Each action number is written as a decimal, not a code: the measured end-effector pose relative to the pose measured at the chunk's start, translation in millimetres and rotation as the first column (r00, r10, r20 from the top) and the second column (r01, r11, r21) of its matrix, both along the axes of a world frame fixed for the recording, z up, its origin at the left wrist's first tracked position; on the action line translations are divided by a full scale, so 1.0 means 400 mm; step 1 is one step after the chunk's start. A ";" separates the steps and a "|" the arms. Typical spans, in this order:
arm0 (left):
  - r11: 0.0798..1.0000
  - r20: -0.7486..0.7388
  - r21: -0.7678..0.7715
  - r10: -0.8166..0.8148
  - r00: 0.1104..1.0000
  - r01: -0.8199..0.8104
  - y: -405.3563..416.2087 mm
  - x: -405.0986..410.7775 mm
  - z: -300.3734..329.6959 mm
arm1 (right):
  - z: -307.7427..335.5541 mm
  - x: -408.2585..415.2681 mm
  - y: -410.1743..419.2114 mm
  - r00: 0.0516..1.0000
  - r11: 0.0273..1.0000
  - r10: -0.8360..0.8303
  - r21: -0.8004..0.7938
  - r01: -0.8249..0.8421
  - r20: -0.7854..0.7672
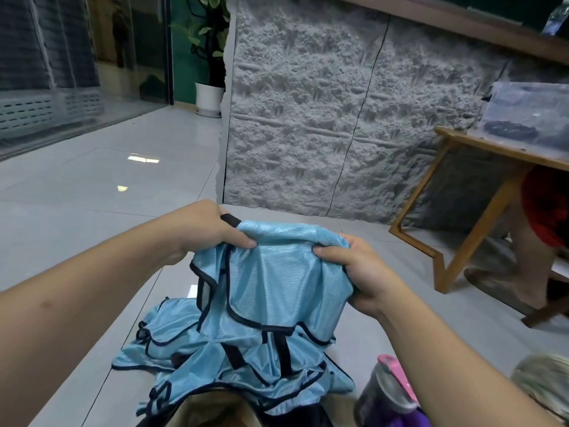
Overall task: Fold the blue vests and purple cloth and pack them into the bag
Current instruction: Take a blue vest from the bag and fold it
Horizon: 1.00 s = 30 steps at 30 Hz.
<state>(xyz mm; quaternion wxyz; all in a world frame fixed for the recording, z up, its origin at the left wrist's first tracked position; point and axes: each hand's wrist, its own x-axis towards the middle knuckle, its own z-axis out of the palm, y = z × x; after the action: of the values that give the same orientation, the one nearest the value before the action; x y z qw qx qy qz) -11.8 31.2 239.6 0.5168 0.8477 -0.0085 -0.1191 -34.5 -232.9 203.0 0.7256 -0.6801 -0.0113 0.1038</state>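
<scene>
head view: a shiny light-blue vest (277, 282) with black trim hangs bunched in the air, its top edge gripped by the left hand (209, 229) and the right hand (354, 272), thumbs pinching the fabric; more blue vests (184, 349) lie crumpled on the tiled floor (92, 195) just below; a clear plastic box (529, 115) on a wooden surface (505, 152) holds dark items, too blurred to identify; a purple cloth (409, 422) is cut off at the bottom edge beside a dark bottle (385, 396).
</scene>
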 end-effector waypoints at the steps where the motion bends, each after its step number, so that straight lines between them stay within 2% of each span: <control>1: 1.000 -0.012 -0.030 -0.006 1.000 0.005 -0.002 0.000 -0.004 | -0.002 0.000 0.003 1.000 1.000 -0.003 0.014 0.004 -0.004; 4: 0.983 -0.098 -0.186 -0.028 0.995 0.009 -0.001 0.002 -0.017 | -0.006 -0.001 0.008 1.000 0.998 -0.026 0.063 0.027 -0.017; 7: 0.925 -0.175 -0.380 -0.050 0.983 -0.021 0.007 0.015 -0.029 | 0.000 0.001 0.004 0.998 0.986 -0.041 0.157 0.047 -0.040; 10: 0.879 -0.273 -0.474 -0.084 0.958 -0.058 0.013 0.016 -0.043 | 0.010 0.000 0.005 0.999 0.973 -0.014 0.229 0.025 -0.050; 15: 0.914 -0.372 -0.405 -0.151 0.916 -0.014 0.027 -0.020 -0.074 | -0.011 -0.021 0.016 0.994 0.966 -0.002 0.258 0.030 -0.108; 22: 0.813 -0.339 -0.570 -0.099 0.936 -0.121 0.023 -0.097 -0.145 | -0.116 -0.083 0.034 0.953 0.935 0.024 0.344 0.086 -0.303; 26: 0.847 -0.339 -0.501 -0.005 0.941 -0.176 0.007 -0.170 -0.229 | -0.199 -0.134 0.026 0.939 0.966 -0.023 0.235 0.109 -0.343; 30: 0.878 -0.229 -0.446 0.075 0.971 -0.173 0.006 -0.230 -0.339 | -0.272 -0.183 0.019 0.939 0.984 -0.118 0.087 0.153 -0.325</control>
<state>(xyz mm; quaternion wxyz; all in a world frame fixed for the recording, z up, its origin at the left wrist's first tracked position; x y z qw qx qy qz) -103.8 33.6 104.1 0.7087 0.6819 0.0712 -0.1667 -107.6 -225.2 94.4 0.7601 -0.6121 0.1470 0.1610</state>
